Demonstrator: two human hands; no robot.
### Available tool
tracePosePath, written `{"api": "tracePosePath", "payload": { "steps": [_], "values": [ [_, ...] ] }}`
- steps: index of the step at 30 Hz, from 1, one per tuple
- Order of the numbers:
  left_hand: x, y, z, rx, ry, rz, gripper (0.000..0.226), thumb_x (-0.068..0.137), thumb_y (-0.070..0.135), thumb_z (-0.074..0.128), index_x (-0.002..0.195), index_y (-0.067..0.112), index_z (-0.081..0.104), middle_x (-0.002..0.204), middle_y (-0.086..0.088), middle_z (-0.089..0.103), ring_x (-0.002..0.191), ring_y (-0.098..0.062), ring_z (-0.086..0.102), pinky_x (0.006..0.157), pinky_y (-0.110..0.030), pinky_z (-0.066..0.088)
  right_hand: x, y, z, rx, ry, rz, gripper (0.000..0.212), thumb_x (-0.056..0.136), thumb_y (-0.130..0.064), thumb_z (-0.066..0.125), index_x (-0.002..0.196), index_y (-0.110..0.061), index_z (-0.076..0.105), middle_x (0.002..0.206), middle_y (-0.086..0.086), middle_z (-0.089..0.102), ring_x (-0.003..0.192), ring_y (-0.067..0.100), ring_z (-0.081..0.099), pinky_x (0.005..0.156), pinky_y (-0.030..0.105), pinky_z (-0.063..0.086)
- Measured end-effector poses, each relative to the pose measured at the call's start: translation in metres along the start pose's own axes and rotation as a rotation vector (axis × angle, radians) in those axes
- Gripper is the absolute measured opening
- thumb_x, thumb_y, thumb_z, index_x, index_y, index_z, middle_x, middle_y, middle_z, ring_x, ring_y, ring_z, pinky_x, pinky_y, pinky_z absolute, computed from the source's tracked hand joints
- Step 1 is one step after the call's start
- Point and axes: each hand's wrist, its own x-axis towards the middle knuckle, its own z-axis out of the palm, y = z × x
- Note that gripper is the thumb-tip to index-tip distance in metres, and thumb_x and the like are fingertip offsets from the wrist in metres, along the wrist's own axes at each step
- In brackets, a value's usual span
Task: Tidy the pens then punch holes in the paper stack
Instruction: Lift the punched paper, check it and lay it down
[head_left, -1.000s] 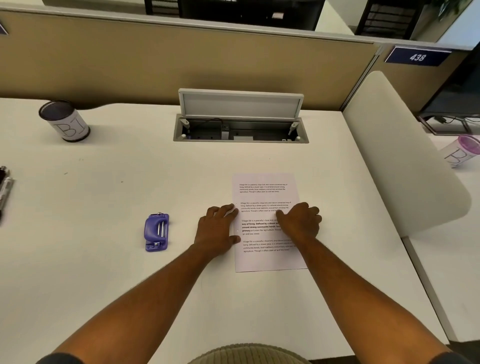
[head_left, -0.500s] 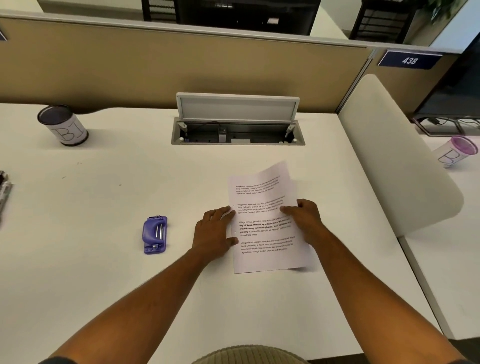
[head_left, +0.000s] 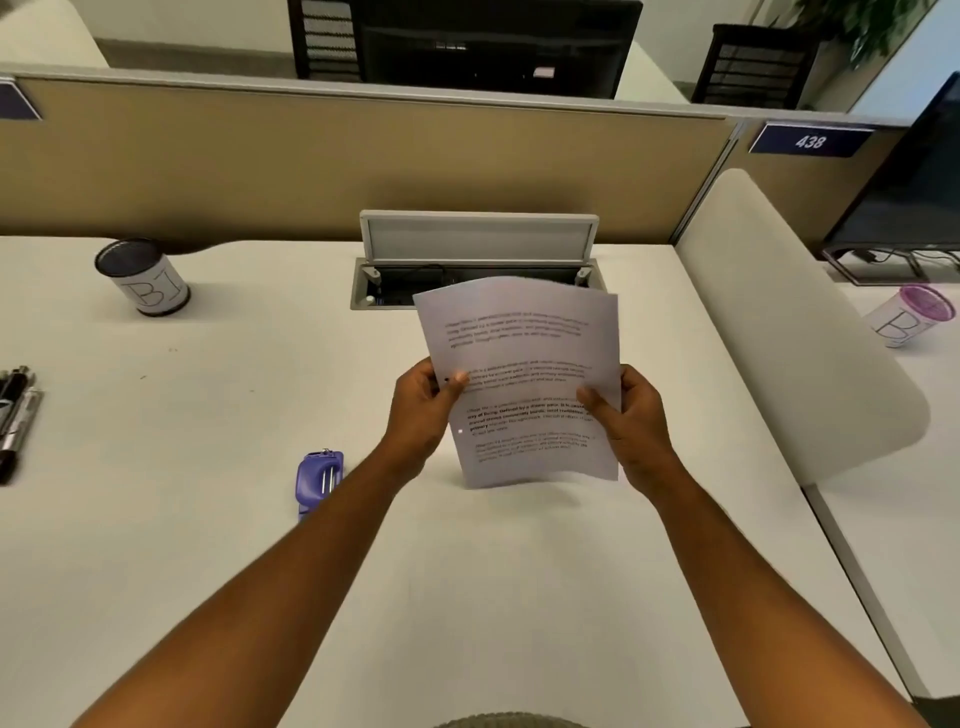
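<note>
And the paper stack (head_left: 524, 384) is up! A second ago it lay flat on the desk (head_left: 208, 415) under both palms; half a second back its right side was peeling away, and now it is held nearly upright, its lower edge just above the surface. The left hand (head_left: 423, 415), which was pressing down flat, grips the left edge with its thumb across the front. The right hand (head_left: 631, 421) has come off the top of the page and clamps the right edge, thumb on the print. The sheets bow slightly and the text is blurred.
</note>
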Motion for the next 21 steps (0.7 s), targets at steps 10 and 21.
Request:
{"api": "tracePosePath", "payload": {
  "steps": [10, 21],
  "values": [
    [-0.016, 0.022, 0.02, 0.135, 0.155, 0.329, 0.01, 0.1, 0.03, 0.054, 0.109, 0.034, 0.052, 0.106, 0.011, 0.067, 0.096, -0.013, 0.069, 0.07, -0.021, 0.06, -0.016, -0.022, 0.034, 0.067, 0.195, -0.257, 0.029, 0.089, -0.034, 0.076, 0.112, -0.044, 0.063, 0.104, -0.012, 0.074, 0.097, 0.014, 0.073, 0.07, 0.024, 0.062],
    [-0.022, -0.004, 0.019, 0.266, 0.134, 0.233, 0.02, 0.105, 0.021, 0.046, 0.122, 0.028, 0.051, 0.108, 0.016, 0.062, 0.103, -0.013, 0.065, 0.067, -0.009, 0.054, -0.02, -0.001, 0.047, 0.053, 0.186, -0.075, 0.019, 0.09, -0.03, 0.077, 0.096, -0.047, 0.071, 0.093, -0.019, 0.077, 0.089, 0.008, 0.074, 0.069, 0.023, 0.062]
  ]
}}
